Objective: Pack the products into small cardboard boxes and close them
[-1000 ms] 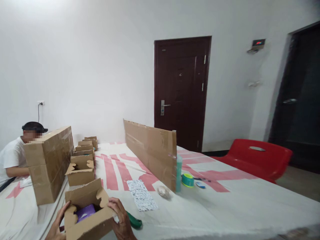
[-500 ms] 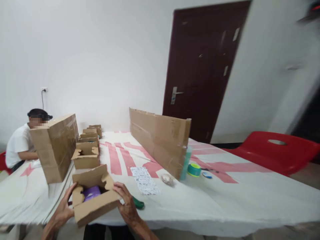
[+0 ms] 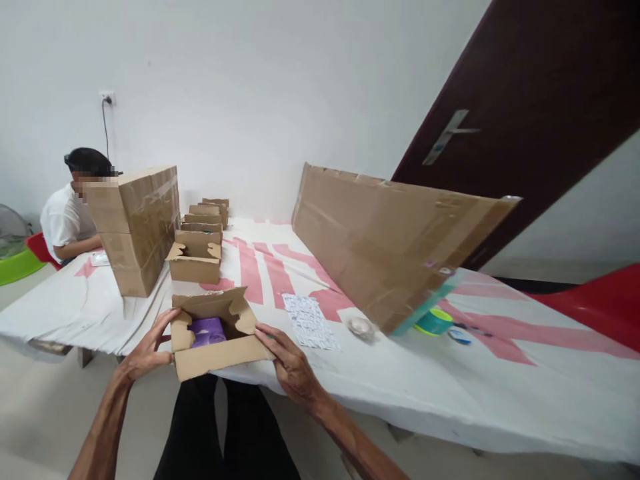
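A small open cardboard box (image 3: 220, 363) is held at the table's near edge, its lid flap standing up at the back. Inside, at its left, lies a purple item (image 3: 207, 331) whose kind I cannot make out. My left hand (image 3: 147, 353) grips the left side, thumb at the front corner and fingers along the side. On the right side, my right hand (image 3: 293, 367) has its fingers pressed over the top corner. Part of the box floor is hidden by its front wall.
A row of open cardboard boxes (image 3: 195, 268) runs back along the table (image 3: 425, 393). Stacked cartons (image 3: 150, 227) stand left, beside a seated person (image 3: 70, 213). Rightward are a sticker sheet (image 3: 307, 322), a clear tape roll (image 3: 361, 327), a cardboard panel (image 3: 385, 247) and green tape (image 3: 434, 322).
My view has tilted and dropped, bringing my legs into sight. Both hands keep hold of the box, which looks more level now. The green object beside my right hand is now almost entirely hidden.
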Motion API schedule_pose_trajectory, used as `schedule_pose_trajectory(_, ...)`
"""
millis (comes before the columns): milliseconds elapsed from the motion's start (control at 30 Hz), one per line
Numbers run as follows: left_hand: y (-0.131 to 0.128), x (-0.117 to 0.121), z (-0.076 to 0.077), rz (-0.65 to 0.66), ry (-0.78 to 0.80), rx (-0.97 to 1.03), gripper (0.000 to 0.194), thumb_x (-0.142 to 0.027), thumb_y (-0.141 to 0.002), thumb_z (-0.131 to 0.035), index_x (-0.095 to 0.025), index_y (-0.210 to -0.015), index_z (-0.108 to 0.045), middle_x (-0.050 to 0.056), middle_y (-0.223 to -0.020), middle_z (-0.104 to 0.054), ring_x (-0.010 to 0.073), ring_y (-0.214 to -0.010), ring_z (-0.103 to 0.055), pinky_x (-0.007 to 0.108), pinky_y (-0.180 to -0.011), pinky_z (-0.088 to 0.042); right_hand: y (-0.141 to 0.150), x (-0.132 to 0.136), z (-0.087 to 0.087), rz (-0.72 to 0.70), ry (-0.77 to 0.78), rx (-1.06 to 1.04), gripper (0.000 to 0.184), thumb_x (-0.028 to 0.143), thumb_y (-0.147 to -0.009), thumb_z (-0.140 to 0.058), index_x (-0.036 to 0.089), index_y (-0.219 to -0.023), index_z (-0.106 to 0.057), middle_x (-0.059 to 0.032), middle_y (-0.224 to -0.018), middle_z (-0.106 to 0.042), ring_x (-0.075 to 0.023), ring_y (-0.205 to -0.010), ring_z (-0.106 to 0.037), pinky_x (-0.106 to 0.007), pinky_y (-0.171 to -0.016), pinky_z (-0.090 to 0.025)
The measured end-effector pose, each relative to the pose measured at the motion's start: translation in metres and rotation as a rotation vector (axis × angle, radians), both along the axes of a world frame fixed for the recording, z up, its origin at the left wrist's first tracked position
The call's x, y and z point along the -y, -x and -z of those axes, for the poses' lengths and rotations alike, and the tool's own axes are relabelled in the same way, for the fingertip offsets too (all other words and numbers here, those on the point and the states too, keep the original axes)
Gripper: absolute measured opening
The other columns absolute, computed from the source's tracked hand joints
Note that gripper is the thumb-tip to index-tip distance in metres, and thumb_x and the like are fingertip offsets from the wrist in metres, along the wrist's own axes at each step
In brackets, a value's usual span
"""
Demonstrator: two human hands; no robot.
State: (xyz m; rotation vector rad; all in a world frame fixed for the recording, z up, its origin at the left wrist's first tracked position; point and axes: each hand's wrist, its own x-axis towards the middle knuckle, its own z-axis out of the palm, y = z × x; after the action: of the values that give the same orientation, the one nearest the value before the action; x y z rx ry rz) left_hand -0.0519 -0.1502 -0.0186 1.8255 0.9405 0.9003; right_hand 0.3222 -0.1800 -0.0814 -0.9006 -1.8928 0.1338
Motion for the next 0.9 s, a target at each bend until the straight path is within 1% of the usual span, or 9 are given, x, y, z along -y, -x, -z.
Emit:
schedule_pose_trajectory(133,-0.004,0.000,-0.001,-0.032,0.008,-0.089,0.101,-0.043,-0.076,-0.085,-0.029,-0.165,-0.038,0.014,-0.174,-0.023,0.0419,-0.161,-0.024,0.057,-0.122,-0.040,-0.014,-0.004,-0.029,-0.096,0.184,-0.006,0.049,0.008,-0.098,-0.045,0.029,-0.131,-0.076,-0.0084,-0.138,-0.073,-0.0221,-0.130,-0.068,-0.044,-0.112,-0.057)
schedule_pose_trajectory(200,-0.006,-0.001,-0.001,-0.041,-0.002,-0.103,0.102,-0.040,-0.076,-0.085,-0.029,-0.165,-0.037,0.014,-0.173,-0.023,0.0402,-0.161,-0.023,0.055,-0.123,-0.041,-0.016,-0.012,-0.049,-0.117,0.300,-0.004,0.039,0.015,-0.101,-0.047,0.026,-0.121,-0.079,-0.0089,-0.125,-0.078,-0.0228,-0.118,-0.073,-0.042,-0.104,-0.060)
schedule_pose_trajectory(300,-0.009,0.000,-0.001,-0.027,-0.021,-0.088,0.098,-0.033,-0.075,-0.080,-0.029,-0.163,-0.040,0.011,-0.172,-0.026,0.0391,-0.162,-0.022,0.052,-0.123,-0.041,-0.015,-0.029,-0.077,-0.092,0.423,-0.004,0.029,0.025,-0.101,-0.053,0.022,-0.115,-0.078,-0.0082,-0.113,-0.081,-0.0231,-0.104,-0.076,-0.038,-0.090,-0.063)
schedule_pose_trajectory(400,-0.012,0.004,-0.001,-0.037,-0.017,-0.078,0.093,-0.029,-0.073,-0.075,-0.027,-0.161,-0.044,0.010,-0.171,-0.029,0.0396,-0.161,-0.024,0.050,-0.122,-0.043,-0.009,-0.046,-0.096,-0.110,0.498,0.053,0.023,0.033,-0.098,-0.061,0.020,-0.107,-0.078,-0.0056,-0.100,-0.080,-0.0215,-0.091,-0.076,-0.033,-0.079,-0.061)
schedule_pose_trajectory(467,-0.015,0.006,-0.001,-0.066,-0.012,-0.089,0.090,-0.029,-0.074,-0.075,-0.028,-0.159,-0.046,0.011,-0.169,-0.032,0.0401,-0.159,-0.028,0.051,-0.120,-0.045,-0.004,-0.054,-0.103,-0.121,0.536,0.109,0.023,0.039,-0.096,-0.066,0.020,-0.101,-0.078,-0.0044,-0.095,-0.079,-0.0201,-0.084,-0.073,-0.032,-0.075,-0.059)
schedule_pose_trajectory(533,-0.018,0.006,-0.001,-0.087,-0.014,-0.108,0.091,-0.032,-0.075,-0.078,-0.029,-0.160,-0.045,0.011,-0.168,-0.032,0.0407,-0.157,-0.032,0.052,-0.119,-0.046,-0.001,-0.057,-0.106,-0.114,0.567,0.145,0.025,0.043,-0.094,-0.068,0.021,-0.100,-0.078,-0.0054,-0.100,-0.078,-0.0202,-0.087,-0.072,-0.032,-0.076,-0.058)
schedule_pose_trajectory(700,-0.019,0.003,-0.006,-0.025,0.008,-0.082,0.102,-0.044,-0.072,-0.087,-0.031,-0.161,-0.041,0.013,-0.168,-0.031,0.0414,-0.156,-0.033,0.054,-0.118,-0.047,0.001,-0.054,-0.102,-0.096,0.676,0.244,0.048,0.052,-0.087,-0.075,0.022,-0.124,-0.073,-0.0093,-0.123,-0.070,-0.0257,-0.108,-0.069,-0.038,-0.091,-0.057)
schedule_pose_trajectory(800,-0.018,0.009,-0.012,0.009,-0.007,-0.104,0.105,-0.043,-0.071,-0.090,-0.033,-0.163,-0.039,0.012,-0.170,-0.028,0.0407,-0.156,-0.033,0.054,-0.120,-0.044,0.002,-0.048,-0.103,-0.029,0.678,0.374,0.062,0.049,-0.080,-0.081,0.023,-0.134,-0.068,-0.0120,-0.141,-0.061,-0.0315,-0.125,-0.064,-0.042,-0.103,-0.052)
schedule_pose_trajectory(900,-0.019,0.021,-0.018,0.047,-0.017,-0.082,0.102,-0.049,-0.076,-0.087,-0.035,-0.164,-0.038,0.011,-0.172,-0.025,0.0409,-0.158,-0.030,0.055,-0.123,-0.040,0.004,-0.041,-0.108,0.037,0.625,0.519,0.061,0.040,-0.079,-0.081,0.024,-0.135,-0.066,-0.0128,-0.149,-0.056,-0.0342,-0.132,-0.059,-0.043,-0.106,-0.050)
